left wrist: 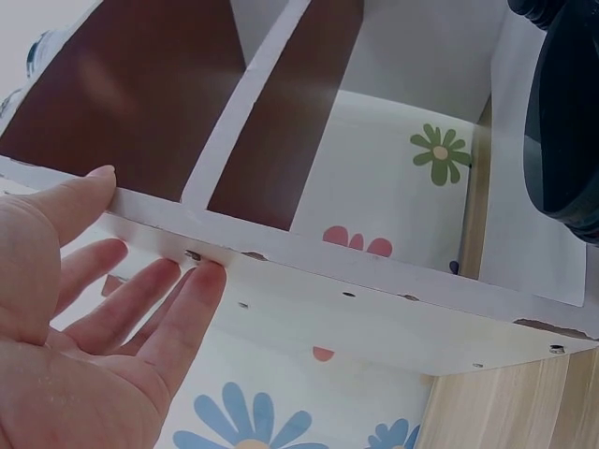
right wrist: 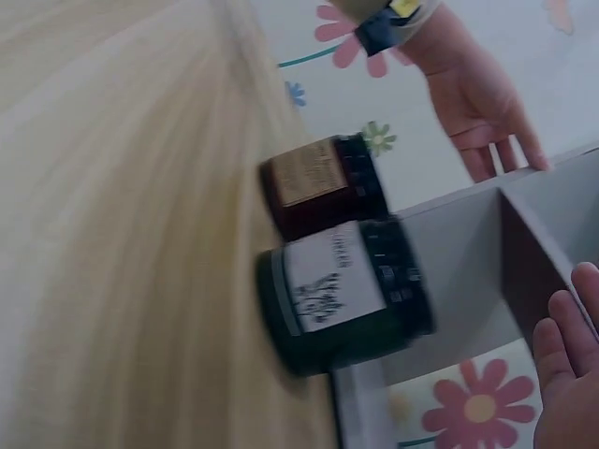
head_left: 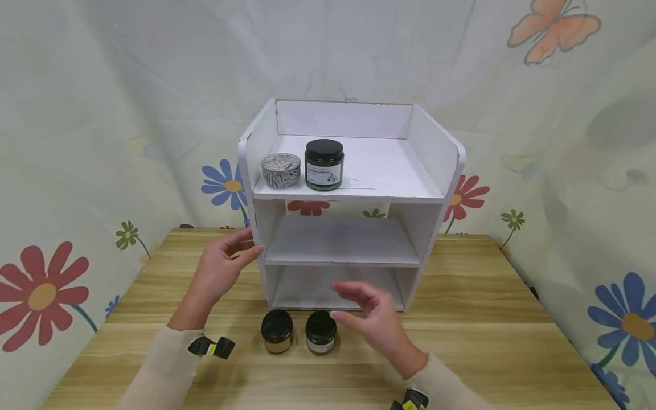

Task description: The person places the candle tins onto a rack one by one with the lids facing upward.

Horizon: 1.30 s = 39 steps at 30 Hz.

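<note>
My left hand (head_left: 224, 263) holds the left side panel of a small white shelf unit (head_left: 342, 259). In the left wrist view, its thumb lies over the panel's front edge while the fingertips (left wrist: 208, 276) touch the outer face. My right hand (head_left: 373, 319) hovers in front of the bottom compartment, fingers loosely bent and nothing between them. Just left of it on the table stands a green candle jar (head_left: 320, 332) with a black lid and white label. Beside that is a dark candle jar (head_left: 277, 331) with a tan label and black lid.
On the top shelf, a patterned round tin (head_left: 281, 169) sits at the left, next to a larger black-lidded candle jar (head_left: 324, 165). The unit stands on a wood-grain table (head_left: 487, 319). Behind hangs a flower-printed cloth (head_left: 128, 85).
</note>
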Available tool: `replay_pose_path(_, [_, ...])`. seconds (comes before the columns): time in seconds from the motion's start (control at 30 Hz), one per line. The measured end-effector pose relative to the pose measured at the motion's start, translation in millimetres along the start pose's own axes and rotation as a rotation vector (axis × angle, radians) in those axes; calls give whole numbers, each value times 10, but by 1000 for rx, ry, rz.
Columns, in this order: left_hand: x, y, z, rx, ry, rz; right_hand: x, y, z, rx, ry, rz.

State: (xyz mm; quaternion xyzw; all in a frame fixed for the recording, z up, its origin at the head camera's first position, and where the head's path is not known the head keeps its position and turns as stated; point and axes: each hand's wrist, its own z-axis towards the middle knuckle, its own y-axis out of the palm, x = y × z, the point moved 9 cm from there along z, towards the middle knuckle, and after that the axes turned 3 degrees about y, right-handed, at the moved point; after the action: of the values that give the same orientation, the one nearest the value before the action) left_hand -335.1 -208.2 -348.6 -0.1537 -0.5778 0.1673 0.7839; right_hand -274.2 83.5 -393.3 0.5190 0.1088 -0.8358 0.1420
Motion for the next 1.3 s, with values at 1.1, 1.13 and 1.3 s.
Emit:
replay_pose_path(1.1, [-53, 7, 7, 7, -6, -13, 818, 143, -229, -46, 311, -202])
replay_pose_path(1.13, [-50, 7, 6, 6, -6, -14, 832, 155, -232, -57, 314, -194])
replay_pose_path(1.3, [-52, 10, 6, 3, -9, -10, 866, 195, -219, -91, 319, -151])
